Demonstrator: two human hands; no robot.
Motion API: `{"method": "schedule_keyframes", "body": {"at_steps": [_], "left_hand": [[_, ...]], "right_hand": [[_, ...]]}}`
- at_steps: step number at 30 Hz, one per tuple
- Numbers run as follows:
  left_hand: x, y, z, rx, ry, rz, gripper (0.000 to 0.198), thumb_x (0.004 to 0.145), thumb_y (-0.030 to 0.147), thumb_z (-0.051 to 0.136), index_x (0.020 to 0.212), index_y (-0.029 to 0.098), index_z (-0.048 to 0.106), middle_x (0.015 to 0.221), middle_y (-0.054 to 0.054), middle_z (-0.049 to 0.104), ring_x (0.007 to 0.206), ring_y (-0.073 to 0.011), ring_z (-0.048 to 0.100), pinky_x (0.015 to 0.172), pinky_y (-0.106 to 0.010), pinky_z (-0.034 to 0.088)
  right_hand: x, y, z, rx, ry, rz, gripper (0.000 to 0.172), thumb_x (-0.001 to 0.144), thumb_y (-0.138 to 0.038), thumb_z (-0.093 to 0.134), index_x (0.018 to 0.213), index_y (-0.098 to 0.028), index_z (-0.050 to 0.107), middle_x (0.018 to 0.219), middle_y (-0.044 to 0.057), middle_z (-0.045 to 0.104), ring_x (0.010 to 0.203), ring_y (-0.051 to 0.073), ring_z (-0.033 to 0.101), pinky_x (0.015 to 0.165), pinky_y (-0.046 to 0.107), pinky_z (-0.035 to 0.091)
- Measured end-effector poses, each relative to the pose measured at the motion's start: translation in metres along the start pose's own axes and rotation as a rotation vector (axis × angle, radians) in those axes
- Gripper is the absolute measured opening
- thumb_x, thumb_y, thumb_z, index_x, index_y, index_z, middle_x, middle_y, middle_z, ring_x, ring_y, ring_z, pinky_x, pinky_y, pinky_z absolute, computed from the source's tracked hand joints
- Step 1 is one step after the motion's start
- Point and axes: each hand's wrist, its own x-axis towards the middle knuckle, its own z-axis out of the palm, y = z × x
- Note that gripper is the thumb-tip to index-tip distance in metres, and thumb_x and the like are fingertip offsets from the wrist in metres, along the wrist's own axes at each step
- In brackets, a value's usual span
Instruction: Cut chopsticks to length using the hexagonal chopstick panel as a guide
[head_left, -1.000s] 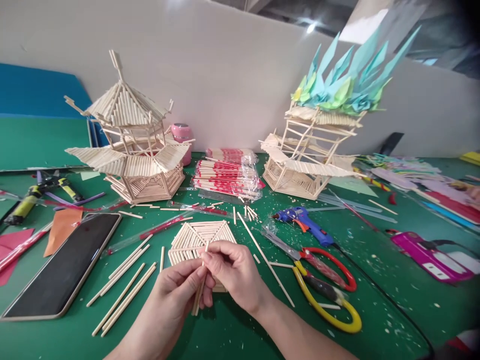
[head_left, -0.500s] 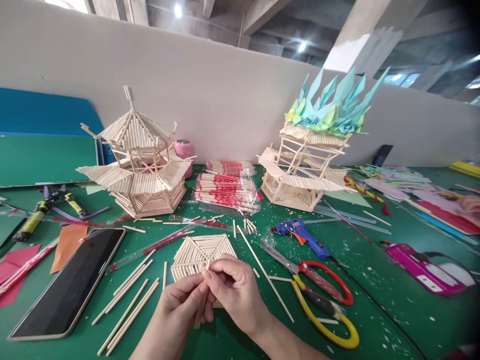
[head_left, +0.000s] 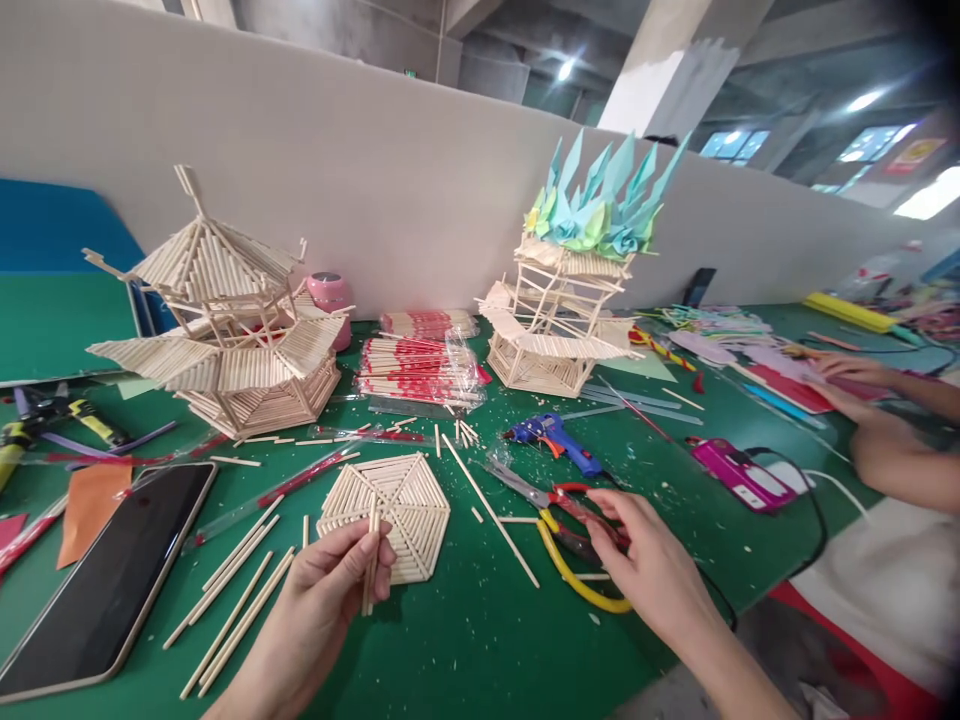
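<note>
My left hand (head_left: 334, 575) is closed on a few thin wooden sticks (head_left: 371, 560), held upright between thumb and fingers. Just behind them, a flat hexagonal panel of wooden sticks (head_left: 420, 520) lies on the green table and is partly covered by the hand. My right hand (head_left: 637, 550) is at the scissors (head_left: 571, 575), which have one red and one yellow handle. Its thumb and fingers are apart around the red handle, partly hiding it; the scissors still lie on the table. A blue glue gun (head_left: 559, 440) lies just behind the scissors.
Two stick pavilions (head_left: 232, 350) (head_left: 544, 355) stand at the back, with bagged red-marked sticks (head_left: 420, 370) between them. Loose sticks (head_left: 232, 600) and a phone (head_left: 112, 590) lie left. A purple power strip (head_left: 739, 475) and another person's hands (head_left: 847, 380) are at right.
My right hand has left the sticks and moved right to the scissors. My left hand keeps holding the sticks. The view has turned right, bringing another person's arms into sight.
</note>
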Motion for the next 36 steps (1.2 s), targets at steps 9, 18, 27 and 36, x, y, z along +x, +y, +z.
{"method": "schedule_keyframes", "body": {"at_steps": [9,18,27,36], "left_hand": [[-0.004,0.037,-0.009,-0.031,0.209,0.17,0.028,0.058,0.031,0.078,0.078,0.014,0.069,0.062,-0.001,0.062,0.053,-0.0091,0.051,0.05,-0.017,0.044],[-0.013,0.038,-0.009,-0.087,0.296,0.151,0.03,0.054,0.031,0.08,0.077,0.015,0.069,0.061,0.0,0.061,0.052,-0.0096,0.052,0.048,-0.018,0.045],[-0.005,0.021,0.021,-0.05,0.15,0.037,0.024,0.062,0.03,0.076,0.077,0.013,0.069,0.061,-0.001,0.062,0.051,-0.0081,0.051,0.046,-0.017,0.039],[0.005,0.015,0.027,-0.059,0.06,-0.046,0.019,0.066,0.029,0.073,0.076,0.014,0.07,0.061,0.0,0.062,0.052,-0.0078,0.053,0.051,-0.018,0.041]], "right_hand": [[0.013,0.021,0.004,-0.167,-0.251,-0.026,0.027,0.081,-0.029,0.037,0.094,-0.017,0.057,0.09,0.012,0.063,0.078,0.025,0.063,0.063,0.034,0.05],[0.017,0.022,-0.001,-0.142,-0.351,-0.106,0.019,0.085,-0.03,0.039,0.082,-0.022,0.056,0.084,0.006,0.065,0.073,0.022,0.062,0.059,0.03,0.045],[0.002,0.011,-0.023,0.436,-0.199,0.255,0.03,0.08,-0.047,0.048,0.092,-0.021,0.056,0.088,0.01,0.066,0.078,0.025,0.063,0.065,0.034,0.051],[-0.007,-0.016,-0.029,1.084,-0.463,0.486,0.049,0.073,-0.055,0.056,0.11,-0.023,0.06,0.104,0.012,0.065,0.093,0.026,0.063,0.074,0.035,0.052]]}}
